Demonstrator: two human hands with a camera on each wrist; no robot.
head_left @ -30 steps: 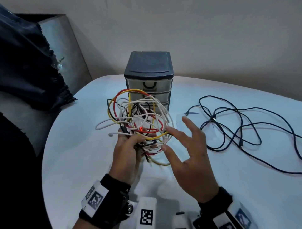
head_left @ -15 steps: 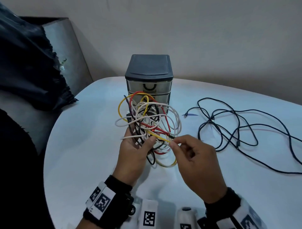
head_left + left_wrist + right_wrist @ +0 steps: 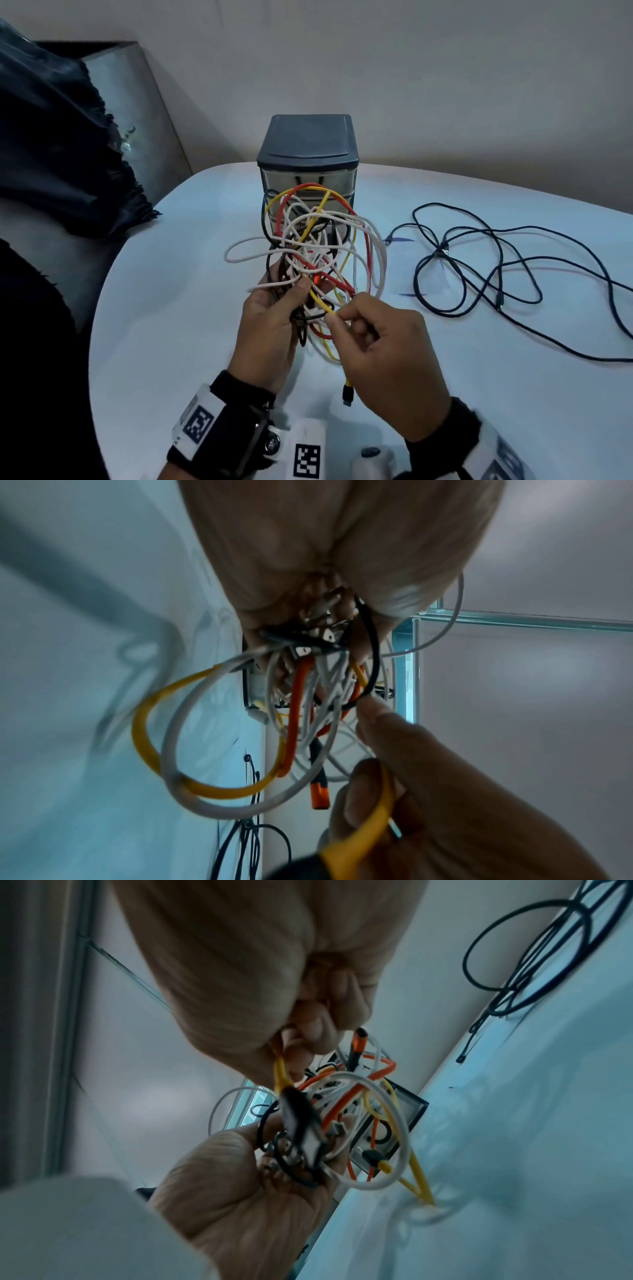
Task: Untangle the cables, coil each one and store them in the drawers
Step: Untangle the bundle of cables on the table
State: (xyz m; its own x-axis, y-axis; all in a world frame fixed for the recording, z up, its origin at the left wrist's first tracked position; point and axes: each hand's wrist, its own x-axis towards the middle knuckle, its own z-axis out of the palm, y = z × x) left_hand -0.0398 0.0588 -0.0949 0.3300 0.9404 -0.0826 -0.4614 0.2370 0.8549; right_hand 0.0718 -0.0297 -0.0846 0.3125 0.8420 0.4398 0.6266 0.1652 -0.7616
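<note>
White table (image 3: 178,342) edge nearby; left hand (image 3: 270,325) grips cable tangle (image 3: 308,246), right hand (image 3: 383,353) pinches yellow cable (image 3: 323,305)

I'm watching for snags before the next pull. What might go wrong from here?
1. The right hand pinches the yellow cable while it is looped through the red, white and black cable tangle; pulling may tighten knots.
2. The tangle hangs just before the dark-lidded drawer unit; a tug might knock it.
</note>
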